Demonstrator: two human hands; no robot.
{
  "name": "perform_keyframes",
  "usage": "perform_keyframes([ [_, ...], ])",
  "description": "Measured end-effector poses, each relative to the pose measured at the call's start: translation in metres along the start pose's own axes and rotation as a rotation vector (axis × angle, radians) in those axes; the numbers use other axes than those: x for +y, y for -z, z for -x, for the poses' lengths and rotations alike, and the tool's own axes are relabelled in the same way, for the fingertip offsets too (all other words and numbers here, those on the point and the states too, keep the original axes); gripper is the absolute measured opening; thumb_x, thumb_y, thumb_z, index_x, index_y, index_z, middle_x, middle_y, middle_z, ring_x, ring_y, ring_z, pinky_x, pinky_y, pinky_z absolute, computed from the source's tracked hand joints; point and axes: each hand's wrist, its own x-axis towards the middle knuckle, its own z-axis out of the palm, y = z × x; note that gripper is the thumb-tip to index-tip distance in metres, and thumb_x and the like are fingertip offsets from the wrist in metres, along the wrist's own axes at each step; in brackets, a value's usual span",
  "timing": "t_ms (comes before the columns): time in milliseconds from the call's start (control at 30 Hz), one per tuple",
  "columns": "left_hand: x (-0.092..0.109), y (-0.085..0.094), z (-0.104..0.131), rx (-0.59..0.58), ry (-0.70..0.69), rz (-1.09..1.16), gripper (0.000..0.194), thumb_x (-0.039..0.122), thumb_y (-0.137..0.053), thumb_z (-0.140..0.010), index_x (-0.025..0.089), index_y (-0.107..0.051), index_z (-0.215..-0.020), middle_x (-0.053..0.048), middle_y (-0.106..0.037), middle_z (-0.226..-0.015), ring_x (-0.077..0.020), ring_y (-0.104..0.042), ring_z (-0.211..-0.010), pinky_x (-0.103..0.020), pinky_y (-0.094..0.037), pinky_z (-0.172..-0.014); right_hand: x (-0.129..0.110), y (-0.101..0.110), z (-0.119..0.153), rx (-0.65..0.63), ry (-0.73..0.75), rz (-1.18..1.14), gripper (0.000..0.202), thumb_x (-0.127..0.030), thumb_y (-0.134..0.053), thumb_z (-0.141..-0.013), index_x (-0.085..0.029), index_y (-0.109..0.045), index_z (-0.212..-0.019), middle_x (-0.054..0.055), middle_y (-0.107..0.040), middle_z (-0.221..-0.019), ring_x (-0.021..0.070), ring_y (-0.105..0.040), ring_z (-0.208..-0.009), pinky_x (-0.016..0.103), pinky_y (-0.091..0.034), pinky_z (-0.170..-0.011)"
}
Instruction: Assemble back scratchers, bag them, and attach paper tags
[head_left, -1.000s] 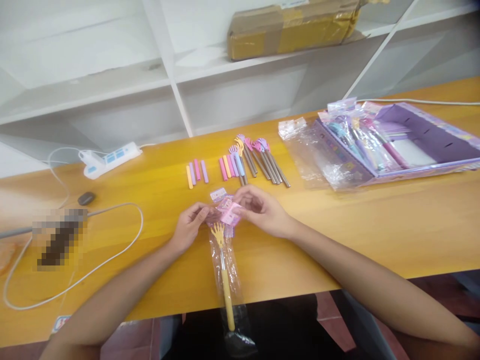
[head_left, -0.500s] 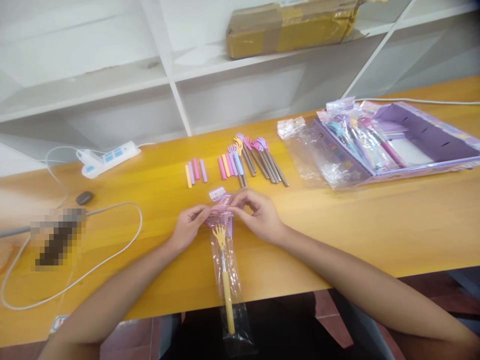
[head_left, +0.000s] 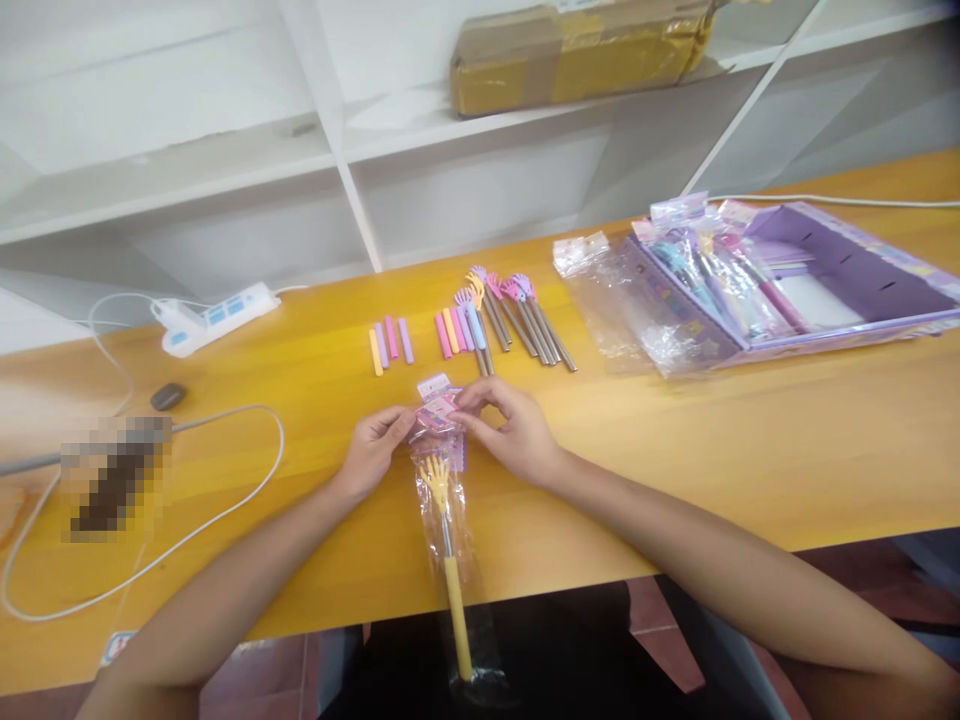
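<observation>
A clear plastic bag [head_left: 463, 530] with a pink and purple printed top lies over the table's front edge, its lower end hanging past it. Inside it is a yellow back scratcher [head_left: 455, 600], claw end toward the printed top. My left hand [head_left: 373, 447] pinches the left side of the bag's top between thumb and fingers. On the right side of the same top, my right hand [head_left: 517, 432] pinches with thumb and forefinger. Just beyond the hands lie several loose back scratchers [head_left: 536, 320] with metal rods, and several coloured tubes [head_left: 391, 340].
At the right stands an open purple display box [head_left: 885, 265] with bagged back scratchers in it. Empty-looking clear bags [head_left: 607, 310] lie against its left side. A white power strip [head_left: 225, 318], a cable and a small black object [head_left: 168, 397] are at the left. A taped carton [head_left: 585, 58] sits on the shelf.
The bag's printed top has tilted so that more of its print shows between my hands. The bagged back scratcher has shifted slightly toward me. Both hands keep their pinch.
</observation>
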Motion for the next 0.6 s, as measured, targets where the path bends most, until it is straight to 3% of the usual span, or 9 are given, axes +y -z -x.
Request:
perform_keyframes([
  [300, -0.0036, 0.0029, -0.0021, -0.036, -0.008, 0.068, 0.041, 0.057, -0.081, -0.091, 0.018, -0.080, -0.105, -0.007, -0.081, -0.098, -0.0223, -0.076, -0.084, -0.034, -0.064, -0.080, 0.0007, 0.0028, -0.0017, -0.096, 0.133, 0.151, 0.007, -0.026, -0.070, -0.103, -0.019, -0.068, -0.105, 0.003, -0.072, -0.093, 0.0141, -0.066, -0.083, 0.027, -0.057, -0.079],
  [600, 0.0023, 0.0000, -0.0009, -0.067, 0.048, 0.113, 0.042, 0.057, -0.080, -0.091, 0.016, -0.082, -0.094, -0.009, -0.083, -0.092, -0.0279, -0.079, -0.079, -0.042, -0.068, -0.074, -0.0036, 0.0101, -0.0043, -0.166, 0.290, 0.288, 0.013, -0.022, -0.059, -0.109, -0.019, -0.071, -0.114, 0.008, -0.074, -0.106, 0.0179, -0.070, -0.097, 0.033, -0.059, -0.087],
])
